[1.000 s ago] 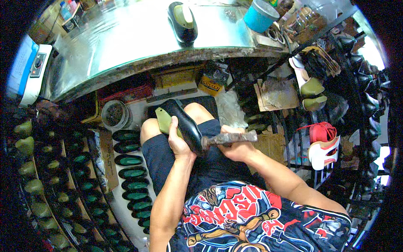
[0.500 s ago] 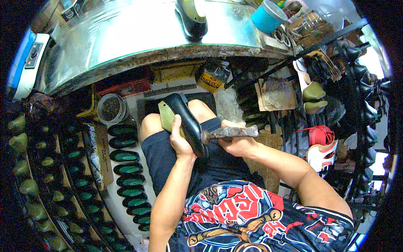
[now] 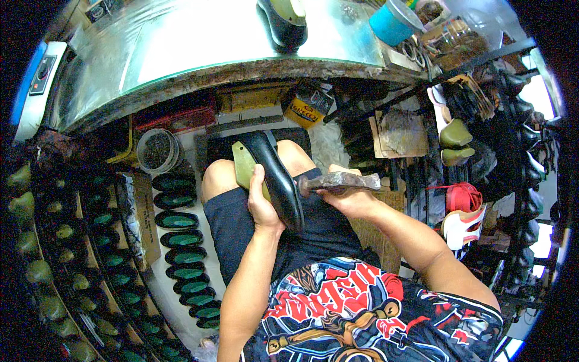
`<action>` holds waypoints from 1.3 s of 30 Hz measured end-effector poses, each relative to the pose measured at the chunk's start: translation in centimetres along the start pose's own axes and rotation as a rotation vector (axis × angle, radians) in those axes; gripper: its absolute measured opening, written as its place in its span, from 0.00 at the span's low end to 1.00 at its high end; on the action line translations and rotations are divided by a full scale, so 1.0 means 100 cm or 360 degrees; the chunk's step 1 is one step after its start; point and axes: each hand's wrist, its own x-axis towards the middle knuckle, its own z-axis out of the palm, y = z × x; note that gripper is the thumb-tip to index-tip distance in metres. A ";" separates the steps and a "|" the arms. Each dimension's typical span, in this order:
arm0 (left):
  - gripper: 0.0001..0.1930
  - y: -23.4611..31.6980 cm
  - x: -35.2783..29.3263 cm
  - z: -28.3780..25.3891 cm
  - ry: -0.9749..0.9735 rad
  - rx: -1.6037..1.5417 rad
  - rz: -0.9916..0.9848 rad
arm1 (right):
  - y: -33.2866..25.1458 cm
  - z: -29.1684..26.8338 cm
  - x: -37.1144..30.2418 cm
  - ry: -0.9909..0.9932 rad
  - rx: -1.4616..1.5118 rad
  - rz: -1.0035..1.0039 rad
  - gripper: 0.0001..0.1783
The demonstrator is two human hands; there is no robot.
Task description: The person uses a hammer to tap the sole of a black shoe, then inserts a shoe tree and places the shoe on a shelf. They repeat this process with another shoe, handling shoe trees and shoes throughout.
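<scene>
A black shoe [image 3: 278,181] with an olive-green last [image 3: 243,163] inside it rests across my lap, its toe toward me. My left hand [image 3: 263,208] is wrapped round the shoe from the left, thumb lying along the last. In my right hand [image 3: 350,202] is a worn metal hammer [image 3: 344,181], gripped with the fingers closed. Its round face sits just right of the shoe's side, with a narrow gap showing. The hammer's handle is mostly hidden by my hand.
Ahead is a glass-topped workbench [image 3: 181,45] bearing another lasted shoe [image 3: 286,30] and a blue bucket [image 3: 393,23]. Below it stand a tub of small dark bits [image 3: 158,151] and a yellow-black can [image 3: 309,108]. Black soles [image 3: 184,238] line the left floor; shoe racks [image 3: 518,151] flank the right.
The hammer head has drawn back slightly to the right, away from the shoe's side. The shoe has turned a little in my left hand. The whole view has shifted slightly.
</scene>
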 end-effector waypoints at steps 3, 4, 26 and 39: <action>0.25 -0.002 0.004 -0.001 0.0126 -0.0037 -0.0066 | -0.007 0.002 0.018 -0.0077 -0.0030 -0.0157 0.12; 0.24 -0.001 0.005 -0.002 0.0003 -0.0017 -0.0018 | -0.007 0.000 0.027 -0.0134 0.0054 -0.0222 0.13; 0.30 0.009 -0.009 -0.001 -0.0058 0.0034 -0.0211 | 0.032 0.012 0.104 -0.0469 -0.0198 -0.0051 0.12; 0.29 0.004 0.009 -0.012 -0.0267 0.0044 -0.0040 | 0.015 0.005 0.017 -0.0903 0.0125 0.0416 0.30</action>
